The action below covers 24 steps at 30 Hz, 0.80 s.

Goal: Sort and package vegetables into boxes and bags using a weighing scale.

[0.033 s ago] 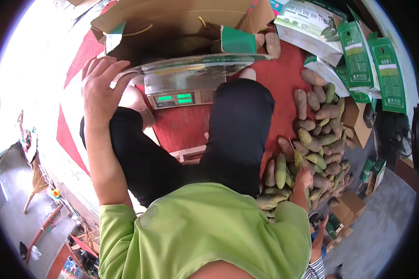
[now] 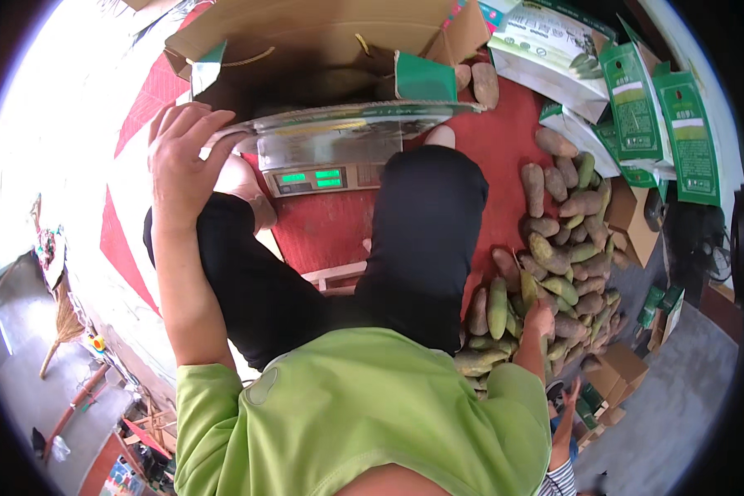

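The cardboard box [image 2: 306,41] is showing matt brown paper walls. Beneath it, the scale [image 2: 326,157] is gleaming with glossy brushed metal. Beside the scale, the red mat [image 2: 504,140] is looking like dull cloth. The gourds [image 2: 566,248] are looking rough and matt, the green cartons [image 2: 636,99] smooth printed paper.

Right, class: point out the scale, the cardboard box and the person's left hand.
scale [image 2: 318,178]: head view, on its green-lit display panel.
cardboard box [image 2: 306,21]: head view, on the far brown flap.
left hand [image 2: 182,161]: head view, on the back of the hand, at the box's edge.
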Each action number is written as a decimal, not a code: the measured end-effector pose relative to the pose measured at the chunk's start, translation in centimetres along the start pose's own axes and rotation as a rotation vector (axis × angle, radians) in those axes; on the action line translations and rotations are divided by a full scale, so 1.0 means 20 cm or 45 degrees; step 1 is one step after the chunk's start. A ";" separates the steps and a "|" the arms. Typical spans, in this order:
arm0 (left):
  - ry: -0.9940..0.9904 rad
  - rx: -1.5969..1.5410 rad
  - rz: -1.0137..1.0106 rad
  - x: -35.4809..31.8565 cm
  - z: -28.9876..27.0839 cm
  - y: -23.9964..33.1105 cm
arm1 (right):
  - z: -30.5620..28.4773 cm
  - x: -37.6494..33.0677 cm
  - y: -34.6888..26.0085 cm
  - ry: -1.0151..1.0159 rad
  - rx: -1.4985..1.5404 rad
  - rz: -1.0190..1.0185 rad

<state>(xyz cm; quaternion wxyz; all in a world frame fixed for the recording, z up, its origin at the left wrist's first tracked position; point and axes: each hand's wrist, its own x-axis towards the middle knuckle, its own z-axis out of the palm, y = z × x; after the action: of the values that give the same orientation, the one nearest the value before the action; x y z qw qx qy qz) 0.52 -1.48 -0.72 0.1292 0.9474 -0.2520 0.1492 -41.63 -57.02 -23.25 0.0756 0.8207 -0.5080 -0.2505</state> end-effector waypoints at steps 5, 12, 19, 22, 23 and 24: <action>-0.025 -0.017 -0.005 0.01 0.00 0.00 | -0.11 0.13 -0.05 0.337 0.520 -0.193; 0.001 -0.097 0.033 0.00 -0.03 0.00 | -0.67 0.07 -0.27 0.142 2.051 -0.049; -0.016 -0.164 -0.002 -0.02 -0.05 0.00 | -1.65 -0.15 -0.74 0.135 2.530 -1.195; -0.002 -0.200 0.007 -0.01 -0.05 0.00 | -2.06 -0.29 -0.89 0.040 2.597 -1.657; -0.003 -0.207 0.008 -0.01 -0.06 0.00 | -2.17 -0.34 -0.96 0.053 2.646 -1.641; -0.003 -0.215 0.013 0.00 -0.06 0.00 | -2.26 -0.39 -1.04 0.070 2.696 -1.623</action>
<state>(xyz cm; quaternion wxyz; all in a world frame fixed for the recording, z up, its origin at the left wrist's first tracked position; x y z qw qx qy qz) 0.19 -1.14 0.31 0.2077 0.9320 -0.2685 0.1271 -5.80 -46.24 10.38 -0.7503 0.5835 0.0316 0.3091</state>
